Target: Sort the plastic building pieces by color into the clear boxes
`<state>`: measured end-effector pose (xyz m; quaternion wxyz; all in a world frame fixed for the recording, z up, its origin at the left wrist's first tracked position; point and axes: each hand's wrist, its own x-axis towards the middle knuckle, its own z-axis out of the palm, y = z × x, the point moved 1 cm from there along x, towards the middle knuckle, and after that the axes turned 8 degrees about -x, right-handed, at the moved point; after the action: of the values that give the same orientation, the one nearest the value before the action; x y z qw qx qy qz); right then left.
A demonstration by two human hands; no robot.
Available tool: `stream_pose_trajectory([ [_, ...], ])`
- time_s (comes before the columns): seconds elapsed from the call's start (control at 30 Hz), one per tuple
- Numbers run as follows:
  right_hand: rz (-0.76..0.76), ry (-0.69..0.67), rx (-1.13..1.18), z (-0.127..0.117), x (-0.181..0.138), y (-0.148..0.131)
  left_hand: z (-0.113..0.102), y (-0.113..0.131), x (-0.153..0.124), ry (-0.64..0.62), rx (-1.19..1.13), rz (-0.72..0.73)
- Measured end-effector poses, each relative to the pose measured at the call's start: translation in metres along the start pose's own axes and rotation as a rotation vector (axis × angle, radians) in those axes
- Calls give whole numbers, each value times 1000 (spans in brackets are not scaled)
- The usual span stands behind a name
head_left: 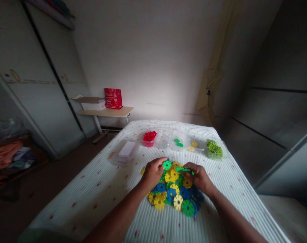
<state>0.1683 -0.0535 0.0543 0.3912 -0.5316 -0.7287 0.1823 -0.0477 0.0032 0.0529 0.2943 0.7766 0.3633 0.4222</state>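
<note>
Our left hand [153,172]: pinching a green disc [166,164] above the pile [174,195]
Our right hand [199,177]: closed on green pieces [185,169]
Care: we'd best grip rims lightly

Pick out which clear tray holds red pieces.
The tray at the far row's left end; others show green pieces, yellow pieces or lime pieces, none red.

Your left hand [153,172] and right hand [200,177] cover the top of the pile of discs [173,197], so how your fingers close there cannot be told, and both forearms [118,219] run off the bottom edge. The print on the red bag [113,98], left of centre, is too small to read; the clutter [9,152] at the left edge is dim, blurred and cropped.
</note>
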Motion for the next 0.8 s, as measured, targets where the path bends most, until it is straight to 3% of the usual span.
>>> stream_pose_trajectory([
  [0.23, 117, -97, 191, 11, 8, -15, 20, 11, -16, 21, -56, -28],
  [0.5, -16, -285, 202, 14, 13, -23, 14, 6, -25, -34, -165, 6],
  [0.6, -83, -209, -94, 0, 35, -23, 7, 0, -23, 67, -116, 52],
  [0.7, -70, 41, -532, -21, 73, -16, -6, -11, -20, 268, 24, 53],
  [0.8, -50, 177, -767, -35, 107, -6, -19, -23, -19, 388, 225, 10],
])
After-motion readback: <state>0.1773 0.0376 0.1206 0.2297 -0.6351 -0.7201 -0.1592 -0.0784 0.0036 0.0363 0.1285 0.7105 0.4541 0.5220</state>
